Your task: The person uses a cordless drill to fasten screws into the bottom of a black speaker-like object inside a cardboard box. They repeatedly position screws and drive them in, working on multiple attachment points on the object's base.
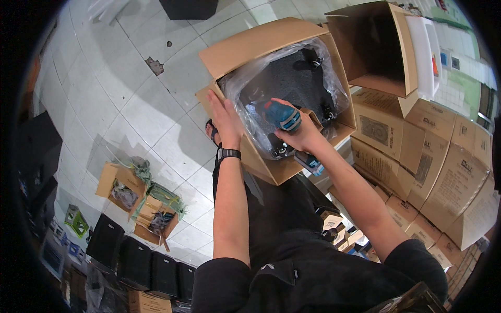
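Note:
An opened cardboard box (261, 169) stands tilted in front of me. Inside it, clear plastic wrap (244, 112) surrounds a black speaker cabinet (271, 78) with casters (316, 62) at its corners. My left hand (226, 122) lies flat against the left side of the box, fingers stretched out. My right hand (302, 136) is wrapped round the grip of a teal cordless drill (282, 116), held over the cabinet. The drill's battery end sticks out below the hand. The tip of the drill is hidden from this angle.
Stacked cartons (428, 151) and an open carton (365, 47) stand at the right. Small boxes with scraps (122, 190) lie on the tiled floor at left. Black speakers (133, 263) line the lower left. A broken tile patch (154, 66) shows farther off.

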`<move>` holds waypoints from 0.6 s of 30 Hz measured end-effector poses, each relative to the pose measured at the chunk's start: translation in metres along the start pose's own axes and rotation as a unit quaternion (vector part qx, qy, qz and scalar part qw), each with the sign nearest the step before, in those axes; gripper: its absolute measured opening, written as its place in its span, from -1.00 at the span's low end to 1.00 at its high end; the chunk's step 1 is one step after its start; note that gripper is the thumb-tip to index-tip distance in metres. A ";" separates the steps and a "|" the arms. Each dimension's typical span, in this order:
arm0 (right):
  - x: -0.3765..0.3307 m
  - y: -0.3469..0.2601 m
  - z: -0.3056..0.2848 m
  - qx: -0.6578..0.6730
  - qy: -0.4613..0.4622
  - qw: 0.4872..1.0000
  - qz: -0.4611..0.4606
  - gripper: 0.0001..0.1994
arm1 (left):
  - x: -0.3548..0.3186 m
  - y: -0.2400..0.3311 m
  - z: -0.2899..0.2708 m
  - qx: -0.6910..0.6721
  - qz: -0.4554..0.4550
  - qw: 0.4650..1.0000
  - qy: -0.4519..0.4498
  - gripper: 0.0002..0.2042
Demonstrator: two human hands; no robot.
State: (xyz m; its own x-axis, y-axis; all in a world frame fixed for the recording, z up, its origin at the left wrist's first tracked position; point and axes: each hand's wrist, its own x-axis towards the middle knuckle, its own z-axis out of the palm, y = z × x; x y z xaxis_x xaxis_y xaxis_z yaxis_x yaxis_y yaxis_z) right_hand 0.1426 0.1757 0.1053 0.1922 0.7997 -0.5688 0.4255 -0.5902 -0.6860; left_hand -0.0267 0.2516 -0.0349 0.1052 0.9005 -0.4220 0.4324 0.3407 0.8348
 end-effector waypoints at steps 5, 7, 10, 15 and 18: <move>0.002 -0.012 0.003 0.011 0.019 0.998 0.058 -0.23 | 0.001 -0.001 -0.008 -0.002 0.003 1.000 -0.022 -0.35; 0.005 -0.018 0.003 0.023 0.017 0.993 0.116 -0.29 | 0.003 -0.002 -0.010 0.008 -0.002 0.999 -0.035 -0.36; 0.013 -0.022 0.005 -0.006 0.020 0.989 0.146 -0.51 | 0.007 -0.005 -0.013 0.025 -0.012 0.999 -0.046 -0.36; 0.011 -0.025 0.007 0.021 0.040 0.981 0.187 -0.65 | 0.006 0.004 -0.012 0.043 -0.036 0.997 -0.053 -0.34; 0.012 -0.028 0.008 0.044 0.037 0.977 0.205 -0.69 | 0.006 0.003 -0.014 0.054 -0.032 0.997 -0.052 -0.34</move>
State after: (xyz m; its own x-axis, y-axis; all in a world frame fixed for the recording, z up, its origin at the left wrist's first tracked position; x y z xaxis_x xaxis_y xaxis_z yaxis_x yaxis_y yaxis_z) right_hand 0.1261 0.2009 0.1139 0.3957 0.4973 -0.7721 0.2227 -0.8676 -0.4446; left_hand -0.0370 0.2613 -0.0301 0.1631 0.8429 -0.5127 0.5340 0.3615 0.7643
